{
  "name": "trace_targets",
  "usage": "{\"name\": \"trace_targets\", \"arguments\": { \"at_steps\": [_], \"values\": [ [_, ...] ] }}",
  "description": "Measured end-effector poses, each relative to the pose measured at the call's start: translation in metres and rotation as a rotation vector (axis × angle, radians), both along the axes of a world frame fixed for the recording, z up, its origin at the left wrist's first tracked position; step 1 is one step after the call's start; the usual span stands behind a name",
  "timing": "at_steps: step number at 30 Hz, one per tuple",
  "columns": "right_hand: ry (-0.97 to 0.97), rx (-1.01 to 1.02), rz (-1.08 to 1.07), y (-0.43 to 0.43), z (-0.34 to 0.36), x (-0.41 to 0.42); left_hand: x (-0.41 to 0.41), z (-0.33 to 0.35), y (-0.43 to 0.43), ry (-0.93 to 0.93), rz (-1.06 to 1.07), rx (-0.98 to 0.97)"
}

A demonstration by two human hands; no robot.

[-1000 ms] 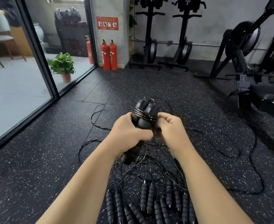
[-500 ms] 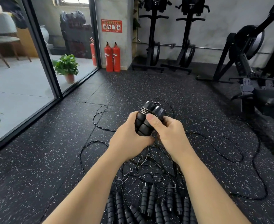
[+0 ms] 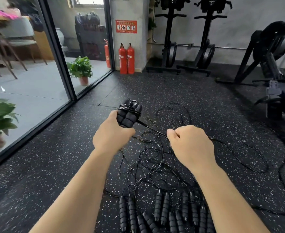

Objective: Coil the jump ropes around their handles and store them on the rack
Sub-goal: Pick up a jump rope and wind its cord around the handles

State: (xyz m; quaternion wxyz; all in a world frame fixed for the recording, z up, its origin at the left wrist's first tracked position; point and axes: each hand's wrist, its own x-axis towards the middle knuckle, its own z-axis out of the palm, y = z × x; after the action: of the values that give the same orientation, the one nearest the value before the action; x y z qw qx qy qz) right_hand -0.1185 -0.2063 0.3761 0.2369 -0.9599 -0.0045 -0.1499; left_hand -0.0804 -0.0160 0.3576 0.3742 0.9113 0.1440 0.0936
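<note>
Head-worn view, forward-down, close above hands (image 3: 155, 140)

Location: I'm in a gym. Floor (image 3: 197, 91) under me is black rubber tiling with white flecks, seams visible between tiles. Against the grey concrete wall (image 3: 256, 22) stand two upright black machines (image 3: 170, 39), each with a wheel low down; a larger black machine (image 3: 271, 52) with a round housing sits to my right. Many foam-grip jump ropes (image 3: 162, 209) lie tangled on the floor at my feet. Two red extinguishers (image 3: 126, 58) stand by a pillar under a red notice (image 3: 126, 26). Left side is glass wall (image 3: 29, 73); beyond it, potted plants (image 3: 80, 68) and chairs (image 3: 12, 41).
</note>
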Motion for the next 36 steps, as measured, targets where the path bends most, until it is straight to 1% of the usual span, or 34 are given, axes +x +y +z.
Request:
{"name": "trace_targets", "arguments": {
  "at_steps": [3, 5, 9, 13, 15, 19, 21, 23, 25, 26, 28, 30, 33, 36],
  "values": [
    [-0.095, -0.039, 0.063, 0.005, 0.014, -0.006, 0.000, 0.000, 0.000, 0.015, 0.014, 0.209],
    [-0.128, -0.067, 0.107, 0.005, 0.021, -0.008, -0.002, -0.001, -0.001, 0.019, -0.009, 0.298],
    [-0.140, -0.129, 0.240, 0.008, 0.030, -0.013, -0.007, -0.003, -0.009, 0.020, -0.083, 0.442],
    [-0.148, -0.182, 0.262, 0.007, 0.035, -0.013, -0.011, -0.005, -0.023, 0.041, -0.170, 0.625],
    [-0.153, -0.204, 0.250, 0.005, 0.036, -0.012, -0.015, -0.006, -0.032, 0.022, -0.271, 0.727],
    [-0.174, -0.206, 0.222, -0.007, 0.030, -0.003, -0.022, -0.007, -0.048, -0.037, -0.565, 0.897],
    [-0.171, -0.167, 0.200, -0.016, 0.024, 0.002, -0.025, -0.002, -0.052, -0.006, -0.710, 0.953],
    [-0.139, -0.103, 0.184, -0.027, 0.017, 0.008, -0.030, 0.004, -0.055, 0.003, -0.808, 0.954],
    [-0.074, -0.030, 0.194, -0.036, 0.010, 0.015, -0.035, 0.006, -0.056, -0.091, -0.878, 0.913],
    [-0.026, 0.042, 0.216, -0.040, 0.007, 0.018, -0.037, 0.006, -0.056, -0.148, -0.909, 0.873],
    [0.091, 0.276, 0.286, -0.047, 0.001, 0.022, -0.041, 0.005, -0.055, -0.260, -0.963, 0.752],
    [0.208, 0.480, 0.329, -0.051, -0.001, 0.022, -0.042, 0.006, -0.053, -0.308, -0.985, 0.624],
    [0.337, 0.647, 0.314, -0.054, 0.000, 0.019, -0.041, 0.007, -0.053, -0.349, -0.989, 0.533],
    [0.399, 0.793, 0.294, -0.056, -0.003, 0.022, -0.040, 0.006, -0.057, -0.385, -0.965, 0.396]
  ]
}}
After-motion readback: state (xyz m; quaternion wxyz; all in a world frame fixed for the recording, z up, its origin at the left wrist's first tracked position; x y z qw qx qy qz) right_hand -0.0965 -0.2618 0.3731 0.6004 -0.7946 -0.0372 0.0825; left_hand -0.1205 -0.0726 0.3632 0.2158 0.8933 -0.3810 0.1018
